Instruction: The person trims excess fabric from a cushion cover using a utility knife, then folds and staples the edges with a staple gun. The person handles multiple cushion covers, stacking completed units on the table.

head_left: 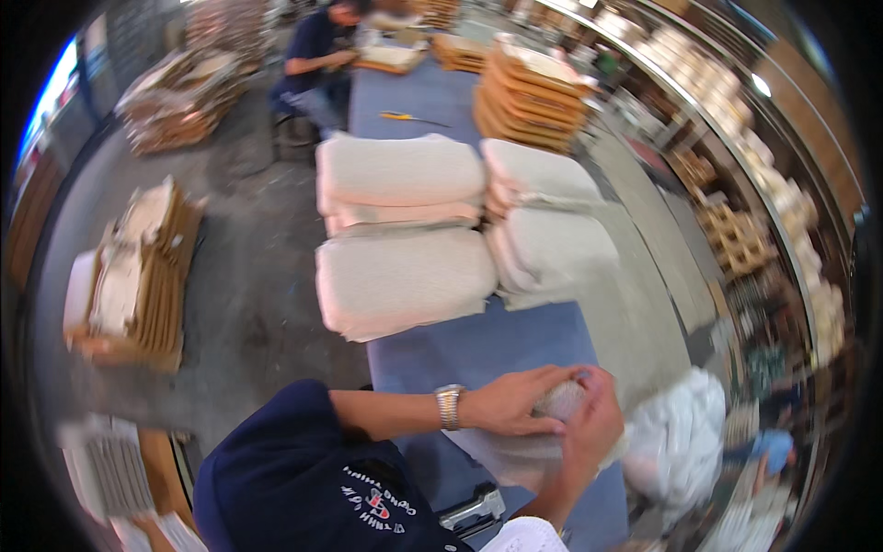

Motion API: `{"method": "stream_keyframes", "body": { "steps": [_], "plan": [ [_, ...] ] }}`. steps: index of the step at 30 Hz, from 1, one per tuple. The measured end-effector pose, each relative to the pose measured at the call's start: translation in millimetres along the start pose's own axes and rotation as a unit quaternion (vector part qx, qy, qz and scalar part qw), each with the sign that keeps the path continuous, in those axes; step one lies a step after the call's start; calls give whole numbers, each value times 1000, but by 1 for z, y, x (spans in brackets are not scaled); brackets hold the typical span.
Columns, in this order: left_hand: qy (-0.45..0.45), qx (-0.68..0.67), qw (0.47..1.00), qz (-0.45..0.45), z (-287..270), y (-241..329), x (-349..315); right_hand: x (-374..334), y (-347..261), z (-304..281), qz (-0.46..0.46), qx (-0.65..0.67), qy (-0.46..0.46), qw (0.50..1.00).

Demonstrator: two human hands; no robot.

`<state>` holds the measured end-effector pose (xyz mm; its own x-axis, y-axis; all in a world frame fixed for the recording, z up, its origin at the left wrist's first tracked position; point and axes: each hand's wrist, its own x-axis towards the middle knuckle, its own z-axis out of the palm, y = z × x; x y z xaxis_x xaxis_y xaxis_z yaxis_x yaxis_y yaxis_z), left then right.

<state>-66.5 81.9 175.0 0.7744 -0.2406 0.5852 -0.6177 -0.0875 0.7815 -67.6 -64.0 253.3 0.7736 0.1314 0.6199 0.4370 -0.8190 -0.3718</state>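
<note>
Both hands close on one small, pale, rounded bundle of off-white woven cloth (561, 400), held just above the near end of the blue-covered counter (478, 345). The left hand (515, 403) wraps it from the near side, a silver metal wristwatch (448, 407) on that wrist; the right hand (593, 425) cups it from the other side. Each grip is clamped on the bundle, fingers curled round it. A flat length of the same pale cloth (515, 455) hangs or lies beneath the hands, so the work in hand looks like rolling or bunching this cloth into shape; that is a judgement, since motion blur hides the detail. Any further handling would call for keeping both grips firm so the loose end does not slip off the counter edge.

Farther up the counter lie four thick stacks of folded cream fabric (405, 276), two by two, taking up most of the width and leaving only the near strip free. Beyond them sit a tall pile of tan wooden boards (529, 97) and a yellow-handled tool (405, 116). A crumpled white plastic bag (681, 442) stands just to the right of the hands, close enough to crowd them. A metal clamp-like fitting (474, 508) sits at the near edge. At the far end another person in dark clothes (317, 60) works seated.
</note>
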Motion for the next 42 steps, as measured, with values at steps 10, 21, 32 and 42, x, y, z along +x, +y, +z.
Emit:
{"method": "stream_keyframes", "body": {
  "steps": [10, 21, 32, 42],
  "plan": [
    [12, 16, 999, -47, -37, -1, -28, -16, 41, -48, -20, 17, -95, 995],
    [-116, 210, 948, 207, 42, 46, 79, -123, 53, -49, 196, 87, 184, 959],
    [-268, 184, 894, 308, 92, 48, 119, -397, 90, 54, 527, -57, 109, 841],
    [-171, 120, 936, 283, -19, 20, 70, -411, 123, 101, 442, -248, -20, 862]
  ]
}}
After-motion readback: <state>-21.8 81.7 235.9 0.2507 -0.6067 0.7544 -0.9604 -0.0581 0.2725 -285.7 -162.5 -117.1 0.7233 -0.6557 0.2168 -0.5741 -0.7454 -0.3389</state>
